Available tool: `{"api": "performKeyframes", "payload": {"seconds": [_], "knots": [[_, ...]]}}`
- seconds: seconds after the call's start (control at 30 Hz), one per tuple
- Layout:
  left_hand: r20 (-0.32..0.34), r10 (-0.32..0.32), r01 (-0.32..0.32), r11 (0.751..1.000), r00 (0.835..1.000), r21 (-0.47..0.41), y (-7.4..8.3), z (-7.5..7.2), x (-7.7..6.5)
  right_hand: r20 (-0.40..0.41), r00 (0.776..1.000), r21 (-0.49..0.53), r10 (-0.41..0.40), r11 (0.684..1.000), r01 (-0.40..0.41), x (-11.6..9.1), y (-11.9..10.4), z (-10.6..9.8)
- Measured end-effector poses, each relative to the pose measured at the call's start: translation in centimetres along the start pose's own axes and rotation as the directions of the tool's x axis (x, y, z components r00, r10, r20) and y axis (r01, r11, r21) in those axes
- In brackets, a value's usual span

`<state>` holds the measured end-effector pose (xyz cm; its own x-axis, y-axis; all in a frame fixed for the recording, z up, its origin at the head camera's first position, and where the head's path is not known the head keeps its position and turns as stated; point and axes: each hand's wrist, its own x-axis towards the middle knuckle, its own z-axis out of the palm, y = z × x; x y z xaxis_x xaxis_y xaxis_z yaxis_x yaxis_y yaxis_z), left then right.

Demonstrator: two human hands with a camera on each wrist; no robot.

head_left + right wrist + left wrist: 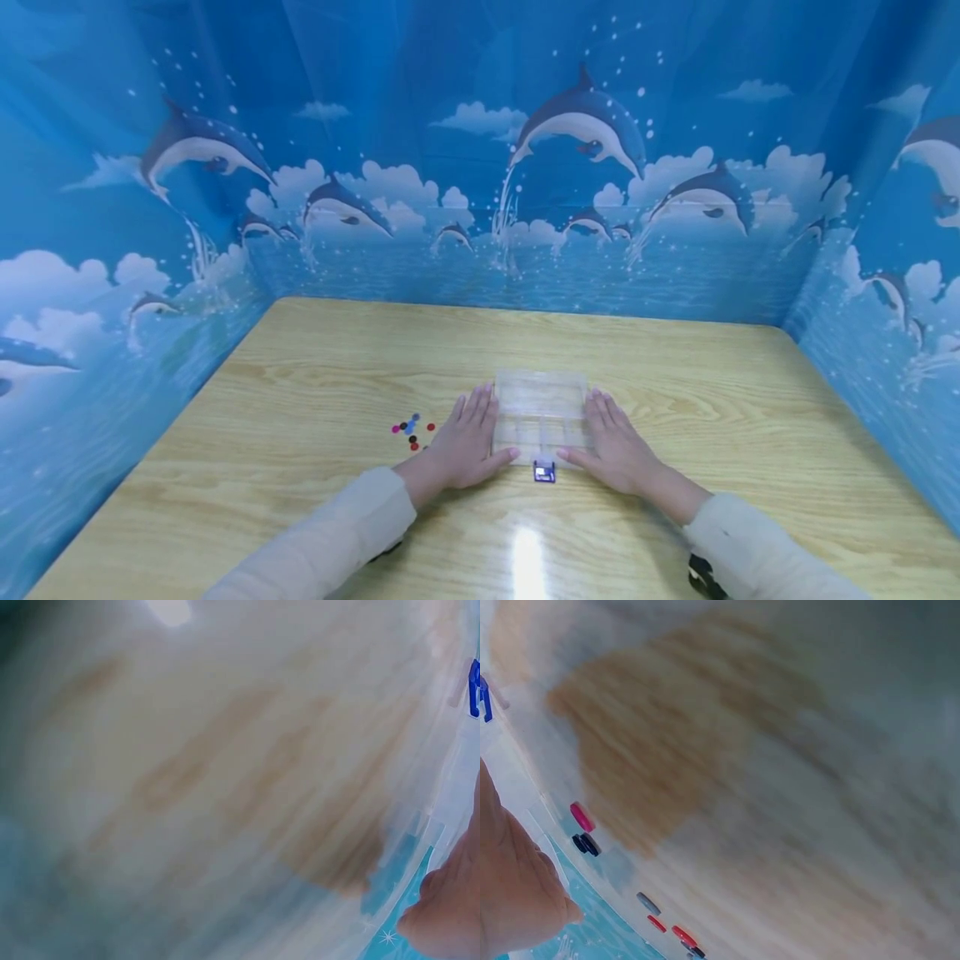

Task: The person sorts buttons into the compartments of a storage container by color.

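1. Two bare hands flank one clear box (542, 408) on the desk (675, 375): the left hand (463, 446) along its left side, the right hand (621, 450) along its right.
2. From where I stand, the left hand is wide, its straight fingers pointing away from the person against the box's side, its thumb spread in to the near edge.
3. The right hand mirrors that, fingers straight along the box and thumb spread in to the same edge.
4. Dividers split the near half of the box into small compartments; its far half looks like one plain panel, and I can't tell whether that is a lid.
5. A blue clasp (544, 472) juts from the middle of the box's near side, between the thumb tips.
6. Several small discs (414, 447), red, black, blue and pink, lie scattered left of the box, past the left hand.
7. Pale sleeves (352, 517) reach toward the box from its near side.
8. Behind the box hangs a blue curtain (465, 50) printed with dolphins.
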<state>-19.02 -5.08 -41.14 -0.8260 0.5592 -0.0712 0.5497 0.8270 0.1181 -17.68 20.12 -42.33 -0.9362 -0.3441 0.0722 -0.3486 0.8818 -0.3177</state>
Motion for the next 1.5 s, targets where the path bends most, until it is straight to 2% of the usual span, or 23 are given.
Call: {"api": "performKeyframes", "payload": {"seconds": [0.27,0.57,0.87,1.17,1.37,1.5], "knots": [[-0.011,0.011,-0.011,1.0,1.0,0.004,-0.1,0.3,0.0,0.006,0.999,-0.069,-0.036,0.997,0.036,0.1,0.1,-0.4],[-0.008,0.006,-0.006,1.0,1.0,0.019,0.0,0.2,0.1,0.039,0.997,-0.072,-0.064,0.995,0.066,0.7,0.5,-0.7],[0.004,-0.007,0.007,1.0,1.0,0.003,0.0,0.0,0.0,0.079,0.996,-0.059,-0.041,0.997,0.045,0.9,0.4,-0.8],[0.003,-0.016,0.016,1.0,1.0,-0.013,-0.1,-0.5,0.0,0.083,0.996,-0.059,-0.028,0.998,0.033,0.7,0.4,-0.7],[0.0,0.001,-0.001,0.999,1.0,-0.035,-0.4,-1.0,-0.4,0.084,0.996,-0.071,-0.017,0.997,0.023,0.7,0.3,-0.7],[-0.042,0.034,-0.036,0.998,0.999,-0.046,-1.2,-0.9,-0.8,0.087,0.996,-0.084,-0.019,0.996,0.026,0.7,0.3,-0.7]]}}
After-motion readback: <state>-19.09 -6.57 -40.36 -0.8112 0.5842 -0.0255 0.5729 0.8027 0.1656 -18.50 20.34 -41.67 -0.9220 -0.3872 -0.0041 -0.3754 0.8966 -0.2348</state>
